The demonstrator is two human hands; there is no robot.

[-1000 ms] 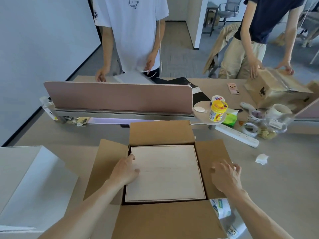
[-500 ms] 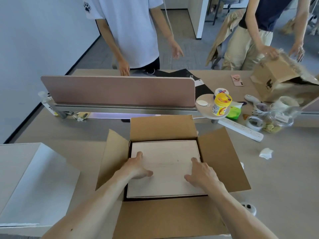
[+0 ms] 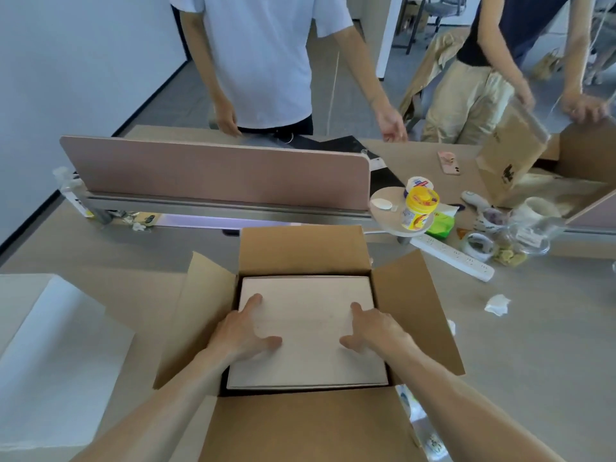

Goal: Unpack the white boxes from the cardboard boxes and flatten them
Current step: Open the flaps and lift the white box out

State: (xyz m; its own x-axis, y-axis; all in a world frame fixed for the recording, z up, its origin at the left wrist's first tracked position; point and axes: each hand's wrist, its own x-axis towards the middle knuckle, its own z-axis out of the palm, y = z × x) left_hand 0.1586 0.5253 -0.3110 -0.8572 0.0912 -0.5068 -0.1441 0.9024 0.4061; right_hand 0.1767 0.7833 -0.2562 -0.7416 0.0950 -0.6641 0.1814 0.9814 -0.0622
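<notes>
An open cardboard box (image 3: 413, 311) stands on the desk in front of me with its four flaps folded out. Inside it lies a flat white box (image 3: 310, 295) that fills the opening. My left hand (image 3: 243, 331) rests flat on the white box's left half, fingers spread. My right hand (image 3: 373, 326) rests on its right half, fingers spread too. Neither hand grips anything. A second white box (image 3: 56, 355) sits on the desk at the left.
A pink desk divider (image 3: 216, 171) runs behind the box. To the right are a yellow jar (image 3: 419, 208), a power strip (image 3: 450, 256), tape rolls, a glass jar and crumpled paper (image 3: 497, 305). Two people stand across the desk; one holds another cardboard box (image 3: 510, 161).
My right hand moved from the right flap onto the white box. Both hands now lie flat on its top. The person at the right has tilted their cardboard box up.
</notes>
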